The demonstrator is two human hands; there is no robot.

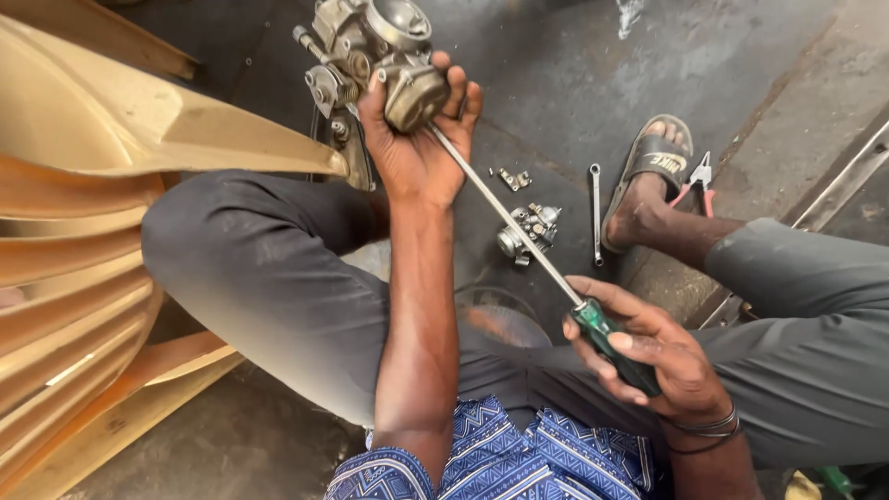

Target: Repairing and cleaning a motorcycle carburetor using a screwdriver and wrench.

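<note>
My left hand (417, 148) is raised and grips a grey metal carburettor (375, 51) from below, fingers curled around its round bowl. My right hand (648, 356) holds a long screwdriver (519, 231) by its green and black handle (611, 343). The thin steel shaft runs up and to the left, and its tip meets the underside of the carburettor beside my left palm. Both forearms stretch over my grey-trousered knees.
On the dark oily floor lie a small metal part (530, 230), a little bracket (514, 178), a slim spanner (595, 213) and red-handled pliers (696, 181) beside my sandalled foot (648, 176). A tan plastic chair (83, 231) fills the left side.
</note>
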